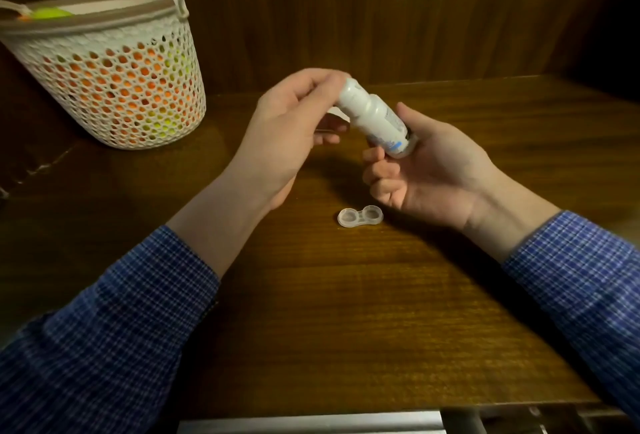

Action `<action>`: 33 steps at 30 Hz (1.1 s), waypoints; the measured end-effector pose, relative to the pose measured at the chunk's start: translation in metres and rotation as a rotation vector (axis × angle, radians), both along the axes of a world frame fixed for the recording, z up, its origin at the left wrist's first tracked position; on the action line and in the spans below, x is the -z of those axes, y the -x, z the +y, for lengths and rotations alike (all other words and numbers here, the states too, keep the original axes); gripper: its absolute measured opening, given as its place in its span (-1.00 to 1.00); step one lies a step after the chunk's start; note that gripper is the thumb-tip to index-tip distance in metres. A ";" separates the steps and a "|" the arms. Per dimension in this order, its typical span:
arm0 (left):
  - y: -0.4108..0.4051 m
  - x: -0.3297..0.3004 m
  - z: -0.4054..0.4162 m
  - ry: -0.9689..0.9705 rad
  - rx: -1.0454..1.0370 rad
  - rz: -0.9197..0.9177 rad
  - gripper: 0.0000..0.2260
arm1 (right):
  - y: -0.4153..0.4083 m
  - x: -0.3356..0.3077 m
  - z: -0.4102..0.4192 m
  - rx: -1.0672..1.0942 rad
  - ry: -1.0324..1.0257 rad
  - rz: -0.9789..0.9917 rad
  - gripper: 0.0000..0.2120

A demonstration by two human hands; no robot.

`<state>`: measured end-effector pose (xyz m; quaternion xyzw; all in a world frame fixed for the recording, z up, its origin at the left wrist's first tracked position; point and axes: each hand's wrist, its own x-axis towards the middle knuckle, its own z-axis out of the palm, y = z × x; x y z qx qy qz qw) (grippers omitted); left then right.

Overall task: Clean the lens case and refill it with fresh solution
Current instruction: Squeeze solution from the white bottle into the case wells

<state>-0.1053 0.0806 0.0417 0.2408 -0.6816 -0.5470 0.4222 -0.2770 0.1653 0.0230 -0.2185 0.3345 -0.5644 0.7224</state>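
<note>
A small white plastic solution bottle, smooth and cylindrical with a narrower cap end and a blue-printed label near its base, is held tilted above a dark, glossy wooden table with visible grain. The right hand, palm turned up, cradles the bottle's base at about four o'clock from the bottle's middle, its fingers curled round the lower body. The left hand meets the cap end at about ten o'clock, fingertips curled and pinching the top; that area is blurred, so whether the cap is on or off cannot be told.

A clear, soft-looking plastic lens case, shaped like a figure eight with two round shallow wells side by side, lies flat on the table at six o'clock from the bottle, just below the right hand's fingers and apart from both hands. Its wells are uncapped.

Both forearms wear sleeves of blue checked woven cloth, pushed back from the wrists.

At ten o'clock on the table stands a white plastic basket of round, tapered shape, its wall an open honeycomb lattice with a smooth beige rim and a loop handle; orange and yellow-green contents show through the holes.
</note>
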 end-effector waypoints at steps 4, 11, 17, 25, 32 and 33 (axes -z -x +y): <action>-0.002 -0.007 0.003 0.107 -0.177 0.100 -0.80 | -0.001 -0.004 0.007 -0.165 0.215 0.173 -0.64; -0.007 -0.006 0.014 0.531 -0.279 -0.020 -0.78 | -0.010 -0.002 0.014 -0.152 0.541 0.666 -0.74; -0.003 -0.002 0.019 0.632 -0.329 -0.067 -0.78 | -0.016 0.011 0.014 0.054 0.614 0.890 -0.66; 0.003 -0.001 0.028 0.711 -0.355 -0.143 -0.81 | -0.019 0.023 0.014 0.206 0.641 0.981 -0.80; 0.036 -0.030 0.042 0.650 -0.241 -0.280 -0.69 | -0.004 0.010 0.037 0.580 0.502 1.229 -0.65; 0.046 -0.035 0.046 0.636 -0.197 -0.273 -0.70 | 0.002 0.009 0.045 0.626 0.458 1.267 -0.64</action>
